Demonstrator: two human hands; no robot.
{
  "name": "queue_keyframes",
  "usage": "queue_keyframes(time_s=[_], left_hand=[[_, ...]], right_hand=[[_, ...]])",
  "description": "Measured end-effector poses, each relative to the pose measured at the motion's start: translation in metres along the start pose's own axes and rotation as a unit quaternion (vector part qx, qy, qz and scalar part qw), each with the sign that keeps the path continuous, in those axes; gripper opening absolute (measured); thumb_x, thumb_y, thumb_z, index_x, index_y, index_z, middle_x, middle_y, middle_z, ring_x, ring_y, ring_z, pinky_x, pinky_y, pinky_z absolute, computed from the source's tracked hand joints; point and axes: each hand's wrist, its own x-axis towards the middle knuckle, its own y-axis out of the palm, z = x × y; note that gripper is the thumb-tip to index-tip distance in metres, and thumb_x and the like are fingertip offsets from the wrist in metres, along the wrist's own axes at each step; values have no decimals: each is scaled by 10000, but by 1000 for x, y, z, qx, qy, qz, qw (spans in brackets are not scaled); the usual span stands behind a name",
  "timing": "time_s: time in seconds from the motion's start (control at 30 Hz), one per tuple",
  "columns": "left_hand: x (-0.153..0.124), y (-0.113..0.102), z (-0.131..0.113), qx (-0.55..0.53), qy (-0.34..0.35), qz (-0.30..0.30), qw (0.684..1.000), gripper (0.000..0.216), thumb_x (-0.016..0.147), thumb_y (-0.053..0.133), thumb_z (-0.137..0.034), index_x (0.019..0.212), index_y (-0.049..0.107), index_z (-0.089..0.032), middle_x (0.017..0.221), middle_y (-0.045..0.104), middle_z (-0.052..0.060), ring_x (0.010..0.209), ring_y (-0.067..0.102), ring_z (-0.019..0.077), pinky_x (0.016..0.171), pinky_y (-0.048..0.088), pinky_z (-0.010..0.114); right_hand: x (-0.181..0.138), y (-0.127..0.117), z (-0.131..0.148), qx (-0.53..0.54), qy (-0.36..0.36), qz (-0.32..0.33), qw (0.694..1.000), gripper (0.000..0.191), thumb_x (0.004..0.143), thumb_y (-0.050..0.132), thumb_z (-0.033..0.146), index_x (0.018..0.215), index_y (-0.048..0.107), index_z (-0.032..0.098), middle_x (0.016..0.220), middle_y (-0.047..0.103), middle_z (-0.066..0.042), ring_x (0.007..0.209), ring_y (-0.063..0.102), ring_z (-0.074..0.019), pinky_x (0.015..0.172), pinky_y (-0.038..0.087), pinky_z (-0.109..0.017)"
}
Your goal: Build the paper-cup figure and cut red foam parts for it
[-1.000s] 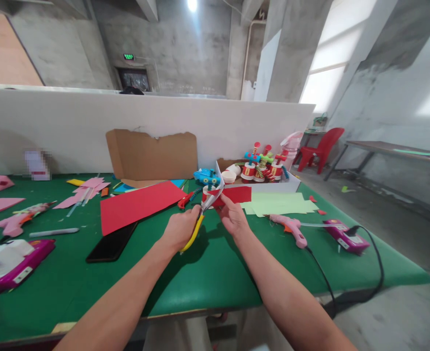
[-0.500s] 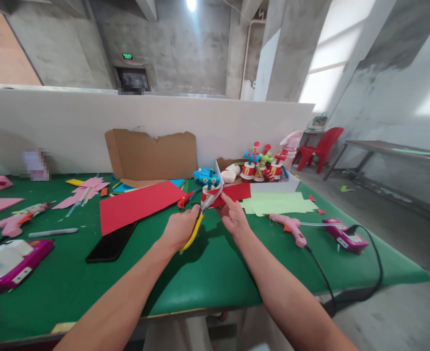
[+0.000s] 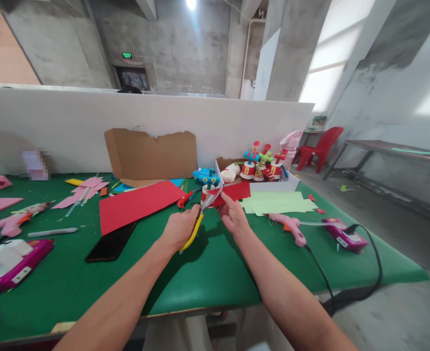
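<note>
Looks like I'm mid-snip: left hand (image 3: pixel 180 227) gripping the yellow-handled scissors (image 3: pixel 194 235), right hand (image 3: pixel 234 216) pinching the red strip (image 3: pixel 240 191). Next cut probably needs that held steady.

With the scissors (image 3: pixel 196 229) as dial centre, bare worktop (image 3: pixel 204 282) leaves a way in from 6 o'clock, between the forearms (image 3: pixel 130 287). At 12, a blue-headed toy (image 3: pixel 206 176) stands just beyond the blades. At 1, a white box (image 3: pixel 291 185) bars low travel with its wall and upright toys (image 3: pixel 249 168). Pale green paper (image 3: pixel 281 202) lies flat at 2. Around 4, a pink glue gun (image 3: pixel 291 226) and black cable (image 3: pixel 323 274) obstruct; green surface separates them from the right forearm.
</note>
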Motion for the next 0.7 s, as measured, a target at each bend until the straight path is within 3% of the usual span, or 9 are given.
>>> queue_keyframes(time_s=[0.7], left_hand=[[0,0,1,9,2,0,1000,331,974,277,-347,1140,494,-162,930,704,133,801,708,310,666,547,414]], right_hand=[[2,-2,0,1,-4,13,1000,151,661,698,244,798,635,249,817,730,37,786,690,-170,736,550,-311]])
